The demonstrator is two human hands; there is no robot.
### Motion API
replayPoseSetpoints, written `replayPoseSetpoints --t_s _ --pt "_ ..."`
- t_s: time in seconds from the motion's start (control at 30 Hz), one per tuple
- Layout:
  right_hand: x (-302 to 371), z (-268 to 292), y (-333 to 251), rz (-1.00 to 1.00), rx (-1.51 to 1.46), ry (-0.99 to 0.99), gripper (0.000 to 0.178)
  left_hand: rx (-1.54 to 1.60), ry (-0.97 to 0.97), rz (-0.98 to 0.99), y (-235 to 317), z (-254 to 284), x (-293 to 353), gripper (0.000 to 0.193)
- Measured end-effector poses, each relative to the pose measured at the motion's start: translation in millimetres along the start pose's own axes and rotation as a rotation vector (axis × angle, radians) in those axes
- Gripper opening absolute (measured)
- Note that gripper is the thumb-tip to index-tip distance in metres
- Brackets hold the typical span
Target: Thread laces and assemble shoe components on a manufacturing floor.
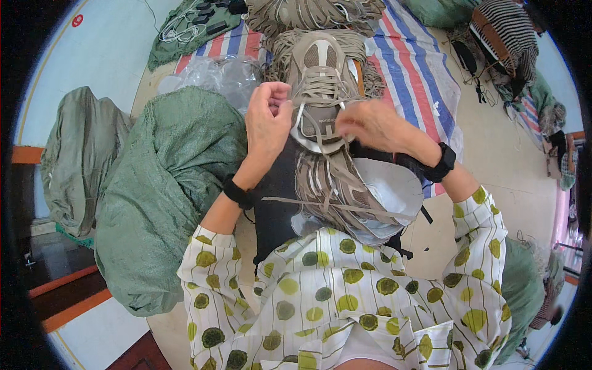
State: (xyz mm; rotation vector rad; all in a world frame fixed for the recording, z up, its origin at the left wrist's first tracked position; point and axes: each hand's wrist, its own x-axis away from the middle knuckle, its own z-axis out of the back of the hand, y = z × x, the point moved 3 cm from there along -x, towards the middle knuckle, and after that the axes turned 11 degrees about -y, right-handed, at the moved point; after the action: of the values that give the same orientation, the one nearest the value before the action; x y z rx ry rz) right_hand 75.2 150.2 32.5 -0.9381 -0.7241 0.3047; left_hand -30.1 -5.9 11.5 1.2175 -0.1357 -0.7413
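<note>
A beige sneaker with tan laces rests toe-away on my lap, above a bundle of loose beige shoelaces. My left hand pinches a lace at the shoe's left side, fingers closed on it. On the shoe's right side my right hand grips another stretch of the lace, near the tongue. Both wrists wear black bands.
A big green woven sack lies at my left, with clear plastic bags behind it. More heaps of beige laces sit on a striped tarp ahead. Black cables and bags lie at the far right.
</note>
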Motion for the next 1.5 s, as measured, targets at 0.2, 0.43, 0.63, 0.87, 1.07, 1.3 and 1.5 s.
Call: replayPoseSetpoints --t_s 0.2,0.43,0.63,0.87,1.07,1.3,1.5 --pt "-9.8 13.1 12.0 0.036 0.687 0.807 0.012 0.141 -0.482 0.265 14.0 -33.5 21.0 0.024" --pt "8.5 16.7 11.0 -0.065 0.859 0.74 0.012 0.567 -0.588 0.571 6.9 -67.4 12.1 0.037" --pt "20.9 19.6 22.5 -0.049 0.682 0.828 0.011 0.587 -0.619 0.623 -3.4 -73.0 10.5 0.018" --pt "10.5 20.9 29.6 -0.121 0.669 0.838 0.009 0.517 -1.143 0.398 47.5 -6.9 75.1 0.015" --pt "13.4 14.9 -7.7 -0.109 0.518 0.849 0.022 0.556 -0.424 0.135 13.5 73.1 74.3 0.014" --pt "-32.5 -22.6 7.5 -0.38 0.192 0.235 0.02 0.715 -0.146 0.371 -1.5 89.0 66.8 0.019" --pt "-23.2 -20.2 18.8 -0.106 0.253 0.144 0.022 1.11 -0.07 0.151 -7.2 113.4 47.8 0.022"
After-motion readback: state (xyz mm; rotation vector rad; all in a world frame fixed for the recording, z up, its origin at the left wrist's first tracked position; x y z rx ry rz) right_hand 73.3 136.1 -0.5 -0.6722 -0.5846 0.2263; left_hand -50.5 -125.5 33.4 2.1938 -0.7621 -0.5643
